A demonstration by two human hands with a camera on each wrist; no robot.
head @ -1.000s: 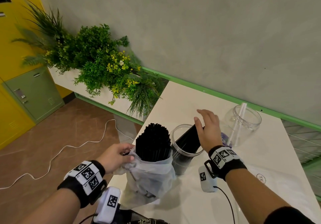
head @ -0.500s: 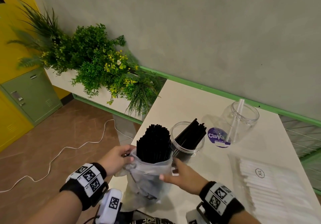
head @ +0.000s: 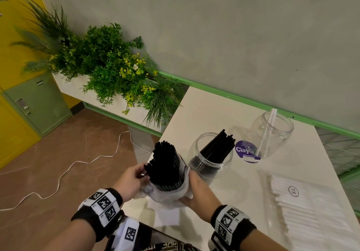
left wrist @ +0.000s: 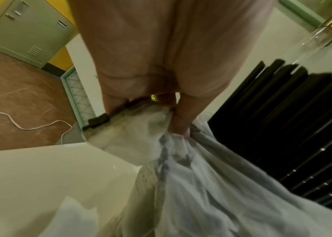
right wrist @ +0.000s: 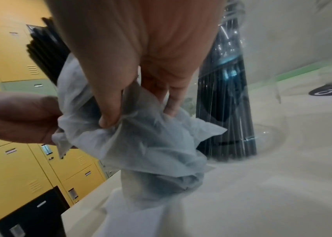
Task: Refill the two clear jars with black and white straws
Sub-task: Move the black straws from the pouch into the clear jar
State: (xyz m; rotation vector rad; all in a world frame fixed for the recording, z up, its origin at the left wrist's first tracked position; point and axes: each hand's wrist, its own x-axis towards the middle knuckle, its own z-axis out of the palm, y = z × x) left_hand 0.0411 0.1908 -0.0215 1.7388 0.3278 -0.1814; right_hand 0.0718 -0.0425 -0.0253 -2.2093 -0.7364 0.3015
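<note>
Holding the plastic bag [head: 171,196] on both sides, the person has the big bunch of black straws [head: 165,165] standing up in it, at the near edge of the tabletop [head: 214,110]. The left hand [head: 132,180] pinches the bag's left side. The right hand [head: 196,190] has come back from the jar and now pinches the bag's right side, with thumb and fingers curled on the thin plastic.

A second ago the right hand was up at the near jar [head: 211,159], which stands just beside the bag. That jar now has some black straws leaning in it, so one load looks done. I think the person is opening the bag to pull out more.

The far jar [head: 272,132] holds just one white straw [head: 266,134]. A pack of white straws [head: 303,208] lies flat on the right of the tabletop, not opened as far as I can tell. So the black jar is partly filled, and the white jar is hardly begun.
</note>
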